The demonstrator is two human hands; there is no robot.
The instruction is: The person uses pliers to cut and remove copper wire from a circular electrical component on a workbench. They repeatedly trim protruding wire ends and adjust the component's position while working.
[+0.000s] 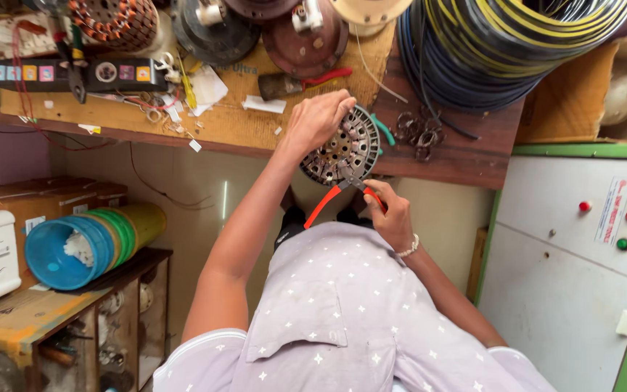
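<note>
Pliers (342,190) with red handles sit closed in our right hand (392,218), biting the round motor stator (344,149) that our left hand (317,120) grips tilted against the workbench's (466,156) front edge, so it stays steady.

Soft, even daylight fills the room, bright without harsh glare. A thin streak of reflected light shows on the pale wall (224,201) under the wooden surface (466,156). Shadows are faint, deepest inside the low cabinet (121,319) at lower left. The wide lens bends the edges; focus is fairly sharp throughout, slightly soft at the corners.
</note>
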